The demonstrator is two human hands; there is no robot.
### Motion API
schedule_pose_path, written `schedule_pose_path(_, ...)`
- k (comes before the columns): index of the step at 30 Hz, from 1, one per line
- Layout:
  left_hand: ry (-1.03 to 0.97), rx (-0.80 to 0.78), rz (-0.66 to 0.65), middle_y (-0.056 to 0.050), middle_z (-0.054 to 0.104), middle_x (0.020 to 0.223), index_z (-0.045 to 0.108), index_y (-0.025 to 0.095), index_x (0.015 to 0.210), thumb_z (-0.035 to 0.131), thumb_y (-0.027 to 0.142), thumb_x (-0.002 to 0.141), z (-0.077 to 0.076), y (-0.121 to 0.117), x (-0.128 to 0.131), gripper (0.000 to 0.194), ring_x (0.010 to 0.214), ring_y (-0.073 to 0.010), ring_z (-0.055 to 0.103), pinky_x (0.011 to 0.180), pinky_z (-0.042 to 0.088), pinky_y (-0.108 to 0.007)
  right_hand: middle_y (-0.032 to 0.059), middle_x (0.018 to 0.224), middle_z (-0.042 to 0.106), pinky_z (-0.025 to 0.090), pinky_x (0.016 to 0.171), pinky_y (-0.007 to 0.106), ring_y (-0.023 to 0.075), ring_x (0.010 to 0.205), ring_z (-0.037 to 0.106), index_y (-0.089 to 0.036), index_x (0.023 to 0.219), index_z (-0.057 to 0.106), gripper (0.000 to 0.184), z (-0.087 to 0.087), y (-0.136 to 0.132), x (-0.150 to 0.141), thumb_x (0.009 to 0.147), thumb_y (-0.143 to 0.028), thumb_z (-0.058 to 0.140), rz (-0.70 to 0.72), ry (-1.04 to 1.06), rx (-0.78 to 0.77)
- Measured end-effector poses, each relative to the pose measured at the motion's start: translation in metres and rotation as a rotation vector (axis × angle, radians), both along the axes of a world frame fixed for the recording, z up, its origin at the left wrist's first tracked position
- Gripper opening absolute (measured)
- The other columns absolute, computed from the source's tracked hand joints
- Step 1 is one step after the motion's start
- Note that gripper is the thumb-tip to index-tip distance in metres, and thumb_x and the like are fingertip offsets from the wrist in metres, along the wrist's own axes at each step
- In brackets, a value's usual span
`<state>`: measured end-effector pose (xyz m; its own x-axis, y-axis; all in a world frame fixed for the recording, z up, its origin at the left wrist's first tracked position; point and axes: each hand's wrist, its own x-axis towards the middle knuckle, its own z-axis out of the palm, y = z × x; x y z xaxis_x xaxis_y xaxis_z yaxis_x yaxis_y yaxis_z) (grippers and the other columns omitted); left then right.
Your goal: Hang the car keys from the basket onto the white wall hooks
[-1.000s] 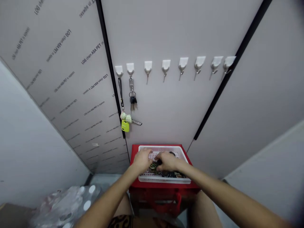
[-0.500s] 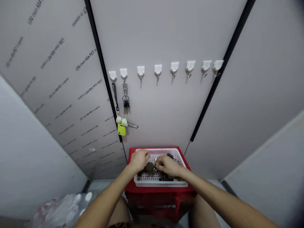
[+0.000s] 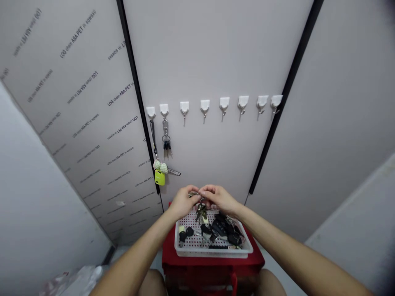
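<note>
My left hand and my right hand meet above a white perforated basket. Both pinch the ring of a bunch of keys that dangles between them over the basket. Several dark key fobs and keys lie in the basket, which rests on a red stool. On the wall above runs a row of white hooks. The leftmost hook carries a black strap with a green-yellow fob. The second hook holds a key ring with black keys.
Black vertical strips divide the grey wall panels. The left panel bears printed protective film. A crumpled clear plastic bag lies on the floor at lower left. My knees flank the stool.
Both hands rose out of the basket, lifting a key bunch by its ring. The camera view tilted, so the hooks sit lower in the frame.
</note>
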<state>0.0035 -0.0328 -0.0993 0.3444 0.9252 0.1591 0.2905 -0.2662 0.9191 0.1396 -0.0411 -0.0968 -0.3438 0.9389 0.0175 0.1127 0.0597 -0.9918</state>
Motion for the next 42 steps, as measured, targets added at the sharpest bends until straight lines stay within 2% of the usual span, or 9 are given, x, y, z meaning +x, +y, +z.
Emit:
schedule_pose_path(5,-0.203,-0.124,0.064,0.005,0.045,0.046,0.047,0.013,0.061,0.047,0.022,0.058,0.021,0.000,0.000,0.010,0.041,-0.0043,0.038,0.043,0.031,-0.017,-0.0039,0.057,0.050,0.035,0.051,0.019,0.0049,0.049,0.045,-0.015,0.074,0.046,0.023,0.005,0.003,-0.006,0.056,-0.027,0.054,0.038,0.087,0.002)
schedule_pose_path(9,-0.317,-0.128,0.105,0.005,0.047,0.046,0.047,0.013,0.062,0.049,0.020,0.057,0.026,0.000,-0.003,0.010,0.041,-0.0039,0.039,0.043,0.030,-0.016,-0.0023,0.060,0.049,0.034,0.056,0.020,0.0059,0.056,0.043,-0.013,0.061,0.051,0.008,0.007,0.008,-0.008,0.057,-0.020,0.051,-0.084,-0.128,0.266)
schedule_pose_path(12,-0.376,-0.082,0.134,0.005,0.047,0.044,0.046,0.013,0.063,0.049,0.021,0.057,0.032,0.003,-0.010,0.010,0.041,-0.0036,0.039,0.043,0.029,-0.015,-0.0037,0.050,0.046,0.033,0.050,0.019,0.0049,0.047,0.039,-0.013,0.057,0.051,0.010,0.018,0.009,-0.008,0.059,-0.022,0.048,-0.095,-0.240,0.284)
schedule_pose_path(15,-0.360,-0.025,0.163,0.005,0.047,0.046,0.046,0.014,0.063,0.049,0.021,0.058,0.041,0.010,-0.020,0.009,0.043,-0.0043,0.041,0.045,0.031,-0.016,-0.0051,0.045,0.044,0.033,0.046,0.019,0.0042,0.041,0.039,-0.012,0.059,0.050,0.012,0.040,0.010,-0.009,0.060,-0.024,0.048,-0.067,-0.180,0.192)
schedule_pose_path(19,-0.252,0.185,0.213,0.003,0.049,0.054,0.048,0.014,0.062,0.048,0.017,0.058,0.058,0.019,-0.027,0.005,0.051,-0.0060,0.044,0.050,0.035,-0.018,-0.0040,0.047,0.048,0.038,0.050,0.020,0.0051,0.044,0.046,-0.013,0.058,0.047,0.012,0.082,0.018,-0.016,0.059,-0.024,0.050,-0.140,-0.044,0.247)
schedule_pose_path(24,-0.107,0.579,0.315,-0.001,0.055,0.077,0.052,0.016,0.079,0.043,0.017,0.064,0.102,0.025,-0.023,0.018,0.068,-0.0088,0.049,0.064,0.038,-0.021,-0.0041,0.045,0.048,0.040,0.046,0.020,0.0053,0.041,0.047,-0.013,0.059,0.047,0.008,0.128,0.041,-0.033,0.060,-0.020,0.050,-0.292,0.069,0.381)
schedule_pose_path(30,0.026,0.649,0.347,-0.004,0.053,0.094,0.048,0.015,0.096,0.043,0.012,0.064,0.144,0.035,-0.014,0.033,0.080,-0.0110,0.050,0.075,0.037,-0.025,-0.0049,0.044,0.046,0.044,0.049,0.021,0.0051,0.043,0.047,-0.013,0.058,0.044,0.005,0.167,0.068,-0.048,0.063,-0.016,0.045,-0.379,0.182,0.523)
schedule_pose_path(37,0.125,0.611,0.393,-0.006,0.054,0.094,0.047,0.013,0.097,0.042,0.009,0.062,0.149,0.050,-0.009,0.036,0.082,-0.0134,0.050,0.077,0.036,-0.028,-0.0033,0.045,0.046,0.043,0.052,0.025,0.0072,0.044,0.049,-0.013,0.060,0.048,0.007,0.172,0.094,-0.057,0.063,-0.014,0.042,-0.552,-0.043,0.583)
schedule_pose_path(42,0.154,0.581,0.349,-0.005,0.054,0.092,0.049,0.013,0.094,0.044,0.011,0.061,0.132,0.044,-0.008,0.033,0.080,-0.0129,0.050,0.077,0.036,-0.026,0.0005,0.061,0.054,0.041,0.061,0.026,0.0083,0.055,0.051,-0.011,0.074,0.053,0.019,0.158,0.086,-0.046,0.060,-0.010,0.040,-0.608,-0.217,0.737)
